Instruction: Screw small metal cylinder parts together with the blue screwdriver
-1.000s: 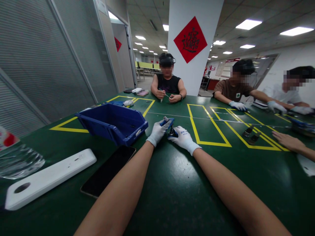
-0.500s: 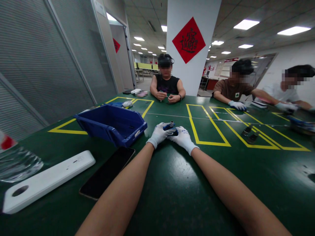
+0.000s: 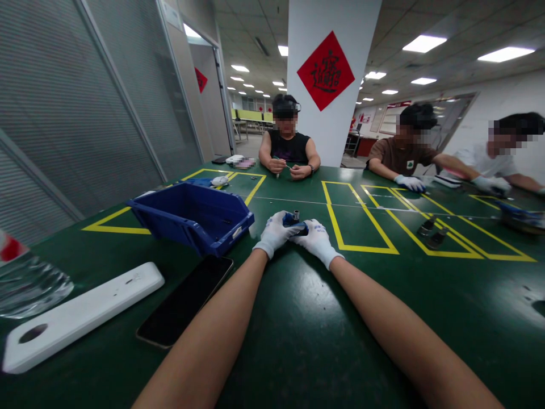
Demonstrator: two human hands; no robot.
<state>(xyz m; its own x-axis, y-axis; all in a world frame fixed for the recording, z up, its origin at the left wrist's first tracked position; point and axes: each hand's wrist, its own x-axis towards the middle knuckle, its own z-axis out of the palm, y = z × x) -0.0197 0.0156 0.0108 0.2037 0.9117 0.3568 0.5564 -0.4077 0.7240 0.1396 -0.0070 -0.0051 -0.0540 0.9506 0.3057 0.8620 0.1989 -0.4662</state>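
Both my hands wear white gloves with blue coating on the fingers, and they meet over the green table. My left hand (image 3: 275,232) is closed, and a small silver metal cylinder (image 3: 296,215) sticks up from its fingers, its end apparently hollow. Against it, my right hand (image 3: 315,240) is closed too, its fingertips pressed in from the other side. Something dark lies between the two hands, mostly hidden by the gloves, and I cannot make out its shape.
Left of my hands stands a blue bin (image 3: 200,218) with a few small dark pieces. Nearer lie a phone (image 3: 187,301), a long white case (image 3: 85,315) and a water bottle (image 3: 32,278). Two dark cylindrical parts (image 3: 432,232) sit in taped frames rightward. Co-workers sit around the table.
The view has shifted very slightly. My hands stay together in the same spot, with the metal cylinder still upright between them and turned only a little, if at all.
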